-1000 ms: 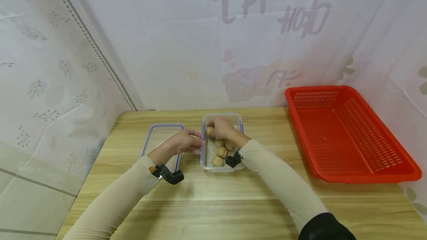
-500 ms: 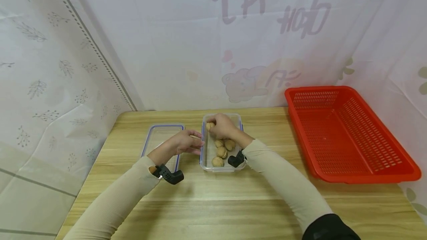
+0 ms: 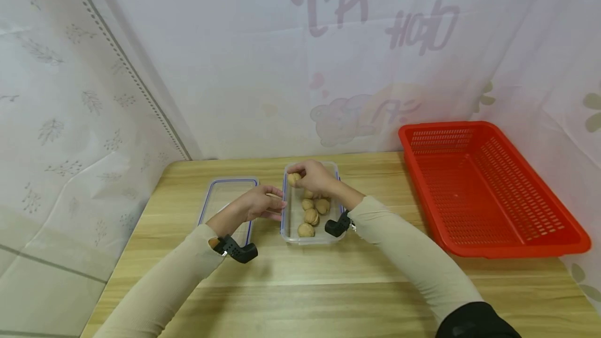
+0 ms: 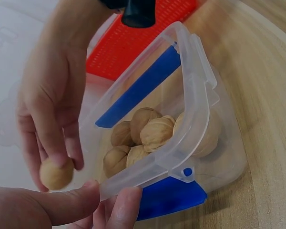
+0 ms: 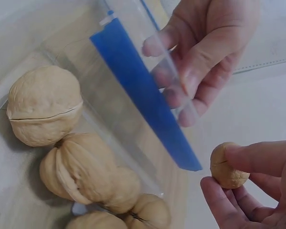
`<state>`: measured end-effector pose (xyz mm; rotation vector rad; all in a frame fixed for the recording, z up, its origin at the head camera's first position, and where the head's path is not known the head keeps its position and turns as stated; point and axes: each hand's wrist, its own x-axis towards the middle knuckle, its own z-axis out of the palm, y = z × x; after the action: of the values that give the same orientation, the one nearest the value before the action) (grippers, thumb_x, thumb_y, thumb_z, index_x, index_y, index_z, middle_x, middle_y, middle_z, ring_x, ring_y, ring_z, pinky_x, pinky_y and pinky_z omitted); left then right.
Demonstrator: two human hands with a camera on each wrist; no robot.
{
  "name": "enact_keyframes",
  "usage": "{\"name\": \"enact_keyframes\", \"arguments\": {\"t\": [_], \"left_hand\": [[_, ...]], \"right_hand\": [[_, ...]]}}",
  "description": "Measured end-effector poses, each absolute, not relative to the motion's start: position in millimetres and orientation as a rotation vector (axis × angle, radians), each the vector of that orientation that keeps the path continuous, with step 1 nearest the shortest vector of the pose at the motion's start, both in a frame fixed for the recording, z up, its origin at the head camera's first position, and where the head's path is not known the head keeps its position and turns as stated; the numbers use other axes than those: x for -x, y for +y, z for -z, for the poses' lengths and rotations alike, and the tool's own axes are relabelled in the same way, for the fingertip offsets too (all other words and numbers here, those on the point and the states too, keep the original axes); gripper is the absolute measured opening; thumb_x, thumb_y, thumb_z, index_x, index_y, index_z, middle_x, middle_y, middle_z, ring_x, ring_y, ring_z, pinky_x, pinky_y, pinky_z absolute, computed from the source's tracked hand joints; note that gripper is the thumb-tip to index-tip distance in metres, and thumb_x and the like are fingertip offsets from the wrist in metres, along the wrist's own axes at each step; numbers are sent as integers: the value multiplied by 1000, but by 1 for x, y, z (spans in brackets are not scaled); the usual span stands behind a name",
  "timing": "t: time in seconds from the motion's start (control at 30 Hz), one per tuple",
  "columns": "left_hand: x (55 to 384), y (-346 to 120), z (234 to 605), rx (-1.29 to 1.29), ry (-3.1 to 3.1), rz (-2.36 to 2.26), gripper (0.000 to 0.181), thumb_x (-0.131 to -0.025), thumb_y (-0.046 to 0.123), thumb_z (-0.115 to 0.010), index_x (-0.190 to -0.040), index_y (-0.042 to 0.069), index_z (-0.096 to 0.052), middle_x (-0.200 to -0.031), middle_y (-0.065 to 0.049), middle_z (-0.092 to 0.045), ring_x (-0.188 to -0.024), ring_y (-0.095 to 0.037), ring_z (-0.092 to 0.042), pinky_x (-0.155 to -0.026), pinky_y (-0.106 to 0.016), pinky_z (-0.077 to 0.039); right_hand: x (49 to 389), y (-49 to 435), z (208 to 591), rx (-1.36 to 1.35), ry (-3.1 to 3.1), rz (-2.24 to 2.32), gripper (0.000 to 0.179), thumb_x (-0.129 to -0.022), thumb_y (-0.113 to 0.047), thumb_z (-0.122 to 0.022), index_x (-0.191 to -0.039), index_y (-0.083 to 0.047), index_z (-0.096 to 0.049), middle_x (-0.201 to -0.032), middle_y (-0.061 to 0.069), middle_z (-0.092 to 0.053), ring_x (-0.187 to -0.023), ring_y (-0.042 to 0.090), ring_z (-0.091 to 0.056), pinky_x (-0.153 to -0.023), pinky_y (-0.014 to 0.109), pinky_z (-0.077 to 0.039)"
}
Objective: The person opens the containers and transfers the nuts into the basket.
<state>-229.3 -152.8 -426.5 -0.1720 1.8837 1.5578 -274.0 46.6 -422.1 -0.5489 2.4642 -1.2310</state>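
Note:
A clear plastic food container (image 3: pixel 287 226) with blue latches stands on the table with several walnuts (image 3: pixel 311 216) inside. My left hand (image 3: pixel 260 202) holds its left side, thumb at the rim and fingers against the outer wall by the blue latch (image 4: pixel 169 198). Between the thumb and fingers of my right hand (image 3: pixel 315 177) is one walnut (image 5: pixel 226 167), pinched at the far left of the container, about rim height. In the right wrist view, other walnuts (image 5: pixel 45 105) lie on the container floor. From the head, my right hand hides part of the container.
A clear lid (image 3: pixel 220 192) with a blue seal lies left of the container, partly under my left forearm. A large red perforated basket (image 3: pixel 474 197) stands on the right of the wooden table (image 3: pixel 300 296). Printed cloth (image 3: pixel 244 67) hangs behind the table.
My right hand has lifted the walnut up and slightly away from the other walnuts, toward the container's far left rim. The left hand has kept its place. The head view has shifted slightly.

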Motion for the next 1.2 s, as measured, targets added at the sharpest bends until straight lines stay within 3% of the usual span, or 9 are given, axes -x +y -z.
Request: {"name": "enact_keyframes", "arguments": {"t": [0.4,0.7,0.97,1.2], "left_hand": [[229,-155,428,159,1882,-1563,42,-100,-4,-58,-139,-10,-41,-114,-24,-62,-84,-19,-69,-80,-34,-64],[228,-153,428,158,1877,-1570,42,-100,-5,-57,-139,-11,-41,-98,-11,-58,-79,-17,-64,-77,-31,-64],[229,-154,430,159,1872,-1573,42,-100,-6,-57,-139,-11,-41,-97,-11,-58,-78,-16,-64,-77,-31,-64],[230,-155,432,148,1881,-1566,42,-100,-5,-58,-138,-11,-42,-102,-15,-60,-81,-17,-65,-79,-33,-64]], "right_hand": [[271,69,395,663,2368,1308,44,-96,-4,-67,-139,-1,-60,-140,13,-60,-122,30,-59,-101,41,-54],[276,99,370,676,2461,1332,42,-94,-2,-69,-136,1,-62,-130,17,-64,-117,32,-61,-92,37,-57],[283,139,352,577,2480,1393,45,-94,0,-68,-138,4,-59,-134,21,-60,-119,34,-58,-88,30,-54],[284,185,337,418,2507,1402,46,-98,-9,-67,-143,-5,-57,-136,19,-59,-125,33,-55,-103,49,-51]]}}
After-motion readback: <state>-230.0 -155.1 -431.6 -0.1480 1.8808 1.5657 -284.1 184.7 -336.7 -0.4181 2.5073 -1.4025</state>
